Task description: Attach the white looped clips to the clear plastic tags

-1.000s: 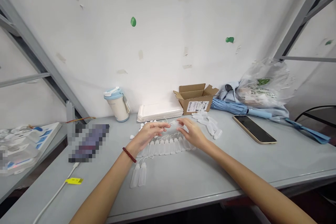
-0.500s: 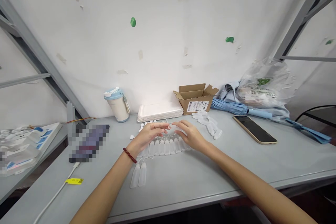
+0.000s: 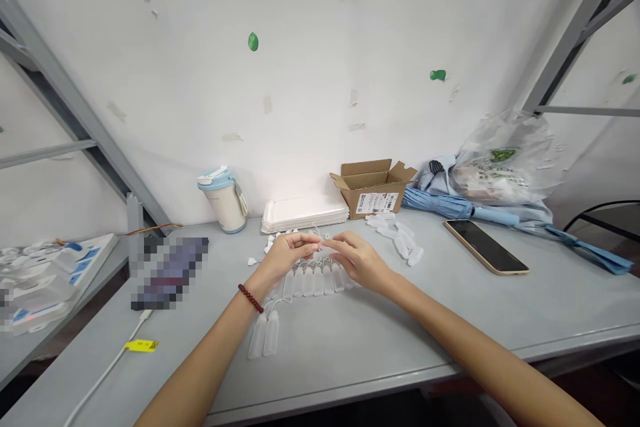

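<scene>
My left hand point(image 3: 293, 253), with a dark red bead bracelet at the wrist, is closed in a pinch on a small clear piece that its fingertips mostly cover. My right hand point(image 3: 363, 260) meets it from the right, fingers bent together at the same spot; what they grip is hidden. Below both hands lies a row of translucent plastic vials point(image 3: 313, 282) with white cords at their tops. Two more corded vials point(image 3: 271, 335) lie nearer the front edge. Small white caps point(image 3: 271, 241) sit behind my left hand.
Loose translucent vials point(image 3: 401, 240) lie in front of an open cardboard box point(image 3: 378, 203). A stack of white trays point(image 3: 305, 212) and a cup point(image 3: 226, 203) stand by the wall. Right are a phone point(image 3: 485, 247), a blue umbrella point(image 3: 440, 202) and a plastic bag point(image 3: 500, 167); left, a blurred-out device point(image 3: 173, 273).
My right hand has moved slightly left, and its fingers have closed in on my left fingertips. The vials on the table lie as before.
</scene>
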Demonstrator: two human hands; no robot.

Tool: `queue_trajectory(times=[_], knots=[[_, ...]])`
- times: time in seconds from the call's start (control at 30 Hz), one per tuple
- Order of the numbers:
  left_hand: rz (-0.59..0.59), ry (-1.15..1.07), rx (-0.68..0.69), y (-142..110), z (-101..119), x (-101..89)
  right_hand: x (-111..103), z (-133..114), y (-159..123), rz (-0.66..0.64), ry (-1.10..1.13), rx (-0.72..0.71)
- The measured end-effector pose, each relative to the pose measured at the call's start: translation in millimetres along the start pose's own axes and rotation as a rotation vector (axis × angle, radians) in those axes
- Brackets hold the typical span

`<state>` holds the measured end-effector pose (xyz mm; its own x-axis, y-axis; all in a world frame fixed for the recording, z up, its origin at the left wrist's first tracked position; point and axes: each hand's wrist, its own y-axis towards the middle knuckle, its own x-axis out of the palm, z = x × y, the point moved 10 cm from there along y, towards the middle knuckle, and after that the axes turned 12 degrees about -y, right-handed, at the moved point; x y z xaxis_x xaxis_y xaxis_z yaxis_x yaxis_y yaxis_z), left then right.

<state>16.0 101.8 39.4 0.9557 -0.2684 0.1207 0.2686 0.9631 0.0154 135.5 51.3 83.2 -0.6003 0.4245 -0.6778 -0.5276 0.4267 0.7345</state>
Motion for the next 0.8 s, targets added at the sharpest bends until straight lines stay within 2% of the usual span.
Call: queue_trajectory(times=[0.2,0.43,0.67,0.8], knots=[[0.04,-0.029,0.011,-2,4,0.3,-3,-2,2,-0.002,0.009,-0.005],[0.032,0.007,0.079,-3,11,2.1,1,-1,1,-0.033,0.04,0.014],[-0.005,-0.065,0.058,-3,8,6.3,4,11,-1,-0.024,0.052,0.065],[0.006,-0.095,0.045,-3,5,5.0,5,10,-1,-0.044,0.059,0.065]])
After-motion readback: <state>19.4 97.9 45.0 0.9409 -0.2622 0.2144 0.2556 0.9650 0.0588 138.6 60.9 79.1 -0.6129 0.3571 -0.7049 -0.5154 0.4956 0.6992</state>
